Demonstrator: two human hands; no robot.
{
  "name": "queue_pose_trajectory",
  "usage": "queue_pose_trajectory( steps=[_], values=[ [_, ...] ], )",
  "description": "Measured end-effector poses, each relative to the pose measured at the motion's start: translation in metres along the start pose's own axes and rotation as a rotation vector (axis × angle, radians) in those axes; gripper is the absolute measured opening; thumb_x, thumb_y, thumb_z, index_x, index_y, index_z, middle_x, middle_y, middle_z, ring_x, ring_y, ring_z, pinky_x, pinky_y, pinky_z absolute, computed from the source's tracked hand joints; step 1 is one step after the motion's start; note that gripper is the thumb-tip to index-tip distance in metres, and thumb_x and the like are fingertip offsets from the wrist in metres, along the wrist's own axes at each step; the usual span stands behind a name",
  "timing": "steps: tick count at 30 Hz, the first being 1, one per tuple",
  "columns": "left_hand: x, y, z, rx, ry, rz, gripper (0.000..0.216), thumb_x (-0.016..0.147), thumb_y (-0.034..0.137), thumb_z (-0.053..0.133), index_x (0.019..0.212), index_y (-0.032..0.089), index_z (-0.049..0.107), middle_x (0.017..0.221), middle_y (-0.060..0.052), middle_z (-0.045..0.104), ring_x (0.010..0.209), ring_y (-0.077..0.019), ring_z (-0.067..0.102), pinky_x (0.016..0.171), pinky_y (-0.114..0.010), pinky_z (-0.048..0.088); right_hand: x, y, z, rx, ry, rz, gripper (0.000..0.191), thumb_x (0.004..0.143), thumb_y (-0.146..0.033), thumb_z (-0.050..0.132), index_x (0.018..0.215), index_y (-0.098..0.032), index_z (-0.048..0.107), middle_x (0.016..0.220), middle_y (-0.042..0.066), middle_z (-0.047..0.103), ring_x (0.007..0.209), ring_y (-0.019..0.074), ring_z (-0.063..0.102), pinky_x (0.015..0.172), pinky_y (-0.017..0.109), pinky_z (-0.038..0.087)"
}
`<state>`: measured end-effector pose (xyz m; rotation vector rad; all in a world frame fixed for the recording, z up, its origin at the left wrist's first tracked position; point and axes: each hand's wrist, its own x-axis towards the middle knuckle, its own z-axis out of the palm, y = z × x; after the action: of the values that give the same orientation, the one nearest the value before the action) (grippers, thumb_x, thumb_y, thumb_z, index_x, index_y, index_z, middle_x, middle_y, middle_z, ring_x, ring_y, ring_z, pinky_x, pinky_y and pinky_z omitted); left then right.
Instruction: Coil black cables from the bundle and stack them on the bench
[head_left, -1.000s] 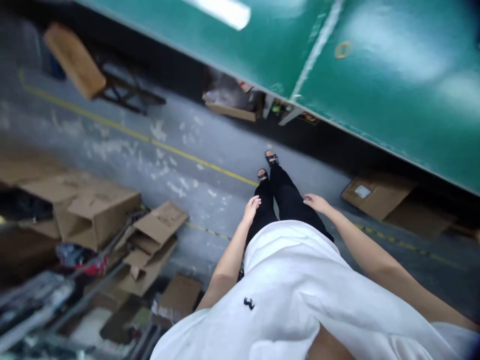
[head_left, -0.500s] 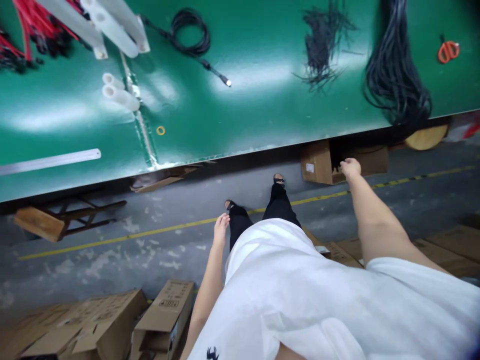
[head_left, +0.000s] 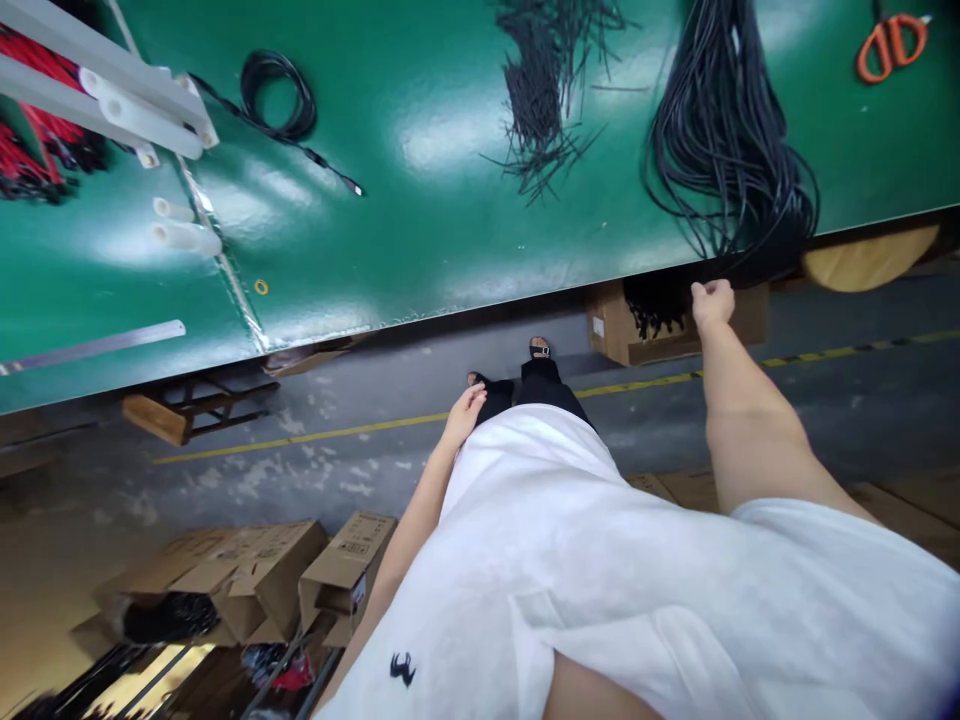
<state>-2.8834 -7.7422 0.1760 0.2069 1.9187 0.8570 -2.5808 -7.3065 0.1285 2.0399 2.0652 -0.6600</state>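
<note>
Looking down through the head view, I have my right hand (head_left: 712,303) at the near edge of the counter (head_left: 420,250), its fingers curled in; I cannot tell whether anything is inside them. My left hand (head_left: 466,412) hangs by my thigh, fingers loosely bent, and I see nothing in it. Just beyond the right hand lies the bundle of black cables (head_left: 727,130), its looped end drooping toward the edge, probably left lengthwise so the strands stay together. Farther out to that hand's right are the orange-handled scissors (head_left: 895,45), likely parked aside to stay in reach. Beyond it to the left, short black strips (head_left: 536,95) lie heaped, seemingly kept apart from the long cables; farther left, the coiled cable (head_left: 281,128) sits alone, perhaps wound against tangling. An open carton (head_left: 611,325) stands beside and below the right hand, black strands at its mouth. The counter is glossy green, throwing back the light, with a pale worn seam beyond and left of my left hand. Below that hand runs a scuffed grey floor (head_left: 352,455) with a yellow line; cartons (head_left: 352,545) crowd behind it.
</note>
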Motion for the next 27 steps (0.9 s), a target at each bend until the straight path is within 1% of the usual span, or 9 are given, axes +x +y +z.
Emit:
queue_pose_trajectory(
  steps=[4,8,11,14,17,19,21,24,27],
  values=[
    [0.008,0.020,0.004,0.081,-0.017,0.064,0.028,0.090,0.024,0.061,0.116,0.019,0.070,0.116,-0.008,0.074,0.109,-0.0216,0.068,0.111,-0.039,0.044,-0.005,-0.003,-0.002,0.064,0.060,0.050,0.044,0.100,-0.040,0.053,0.124,-0.003,0.052,0.117,0.019,0.061,0.093,0.0131,0.050,0.086,0.029,0.037],
    [0.010,0.032,0.012,0.108,0.005,0.107,0.028,0.090,0.023,0.060,0.116,0.020,0.071,0.116,-0.008,0.074,0.113,-0.0228,0.067,0.113,-0.038,0.043,-0.009,-0.013,-0.014,0.074,0.149,0.084,0.058,0.094,-0.052,0.058,0.128,-0.004,0.051,0.128,0.027,0.051,0.102,0.0194,0.052,0.084,0.035,0.036],
    [0.004,0.038,0.021,0.103,0.015,0.130,0.028,0.090,0.021,0.060,0.116,0.020,0.071,0.119,-0.008,0.073,0.115,-0.0234,0.066,0.113,-0.038,0.042,-0.014,-0.021,-0.026,0.093,0.242,0.070,0.055,0.095,-0.047,0.057,0.132,-0.008,0.047,0.132,0.027,0.045,0.110,0.0224,0.051,0.085,0.037,0.037],
    [-0.004,0.042,0.031,0.095,0.005,0.140,0.027,0.087,0.020,0.063,0.112,0.021,0.073,0.117,-0.007,0.074,0.114,-0.0243,0.067,0.112,-0.038,0.044,-0.018,-0.031,-0.037,0.169,0.366,-0.052,0.045,0.099,-0.038,0.051,0.135,-0.012,0.043,0.139,0.027,0.039,0.125,0.0236,0.043,0.096,0.038,0.034],
    [-0.010,0.046,0.036,0.088,-0.004,0.145,0.025,0.086,0.019,0.064,0.108,0.021,0.074,0.115,-0.008,0.075,0.115,-0.0264,0.067,0.111,-0.041,0.044,-0.018,-0.045,-0.043,0.212,0.214,-0.164,0.034,0.095,-0.027,0.055,0.125,-0.012,0.047,0.134,0.028,0.046,0.122,0.0248,0.044,0.101,0.041,0.030],
    [-0.013,0.050,0.038,0.082,-0.004,0.152,0.024,0.086,0.019,0.064,0.108,0.021,0.074,0.116,-0.009,0.074,0.116,-0.0275,0.066,0.113,-0.043,0.043,-0.020,-0.056,-0.045,0.215,0.081,-0.158,0.022,0.092,-0.021,0.057,0.111,-0.012,0.051,0.119,0.025,0.056,0.107,0.0236,0.052,0.097,0.042,0.034],
    [-0.015,0.055,0.041,0.072,-0.006,0.165,0.026,0.088,0.018,0.062,0.111,0.019,0.073,0.119,-0.011,0.073,0.118,-0.0276,0.065,0.114,-0.044,0.041,-0.027,-0.066,-0.047,0.249,-0.007,-0.171,0.008,0.091,-0.019,0.055,0.096,-0.015,0.052,0.099,0.017,0.062,0.087,0.0196,0.056,0.090,0.039,0.040],
    [-0.020,0.069,0.054,0.045,-0.039,0.192,0.035,0.087,0.018,0.063,0.122,0.018,0.068,0.126,-0.012,0.070,0.120,-0.0264,0.064,0.113,-0.041,0.044,-0.054,-0.079,-0.061,0.350,-0.193,-0.264,0.013,0.094,-0.028,0.051,0.084,-0.019,0.050,0.073,0.002,0.055,0.061,0.0123,0.049,0.070,0.030,0.046],
    [-0.024,0.095,0.082,0.094,-0.149,0.367,0.062,0.083,0.023,0.071,0.142,0.020,0.053,0.149,-0.013,0.053,0.138,-0.0287,0.051,0.116,-0.042,0.040,-0.089,-0.094,-0.099,0.752,-0.369,-0.466,0.026,0.096,-0.047,0.045,0.086,-0.023,0.047,0.064,-0.005,0.039,0.046,0.0080,0.031,0.049,0.023,0.038]
  ],
)
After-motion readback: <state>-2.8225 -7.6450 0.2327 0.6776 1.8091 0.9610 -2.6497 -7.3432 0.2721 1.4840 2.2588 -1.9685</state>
